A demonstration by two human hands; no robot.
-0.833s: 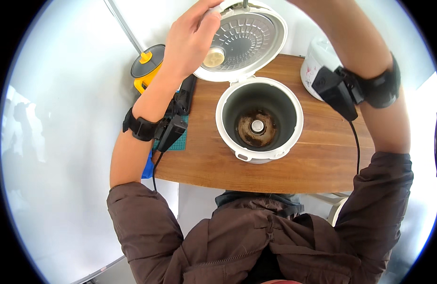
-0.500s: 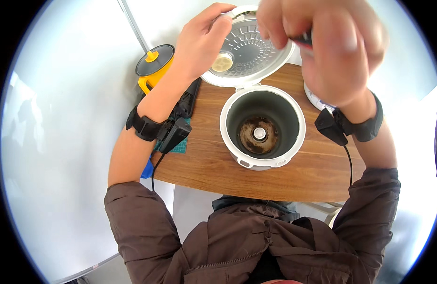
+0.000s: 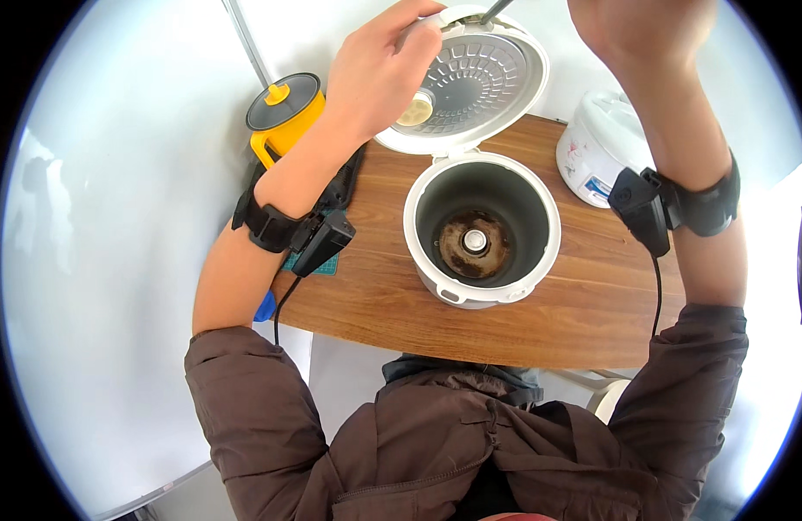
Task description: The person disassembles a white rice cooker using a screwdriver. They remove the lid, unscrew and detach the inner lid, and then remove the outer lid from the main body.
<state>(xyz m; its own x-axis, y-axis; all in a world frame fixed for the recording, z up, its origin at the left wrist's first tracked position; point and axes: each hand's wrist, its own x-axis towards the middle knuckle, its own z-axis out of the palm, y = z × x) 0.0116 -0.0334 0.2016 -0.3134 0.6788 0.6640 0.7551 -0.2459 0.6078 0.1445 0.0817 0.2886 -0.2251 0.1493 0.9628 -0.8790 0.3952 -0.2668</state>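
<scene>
A white rice cooker (image 3: 548, 252) stands with its lid (image 3: 527, 108) hinged up, and its grey inside shows a stained brown bottom. My left hand (image 3: 388, 69) is closed on the lid's upper rim, thumb on the inner face. A thin grey metal shaft, seemingly a screwdriver's (image 3: 497, 9), meets the lid's latch area at the rim. My right hand (image 3: 646, 30) is raised at the top edge, closed, its fingers mostly cut off by the frame. The join between hand and shaft is out of view.
On the right is a white flowered appliance (image 3: 596, 143) with a lid. A yellow container (image 3: 288, 130) with a dark lid stands at the left, near a black device and a green mat (image 3: 325, 266). The wooden table (image 3: 366, 304) curves in front of me.
My right hand has moved up and away from the camera, uncovering the white appliance. The metal shaft now shows at the lid's rim. My left hand and the lid have shifted slightly right.
</scene>
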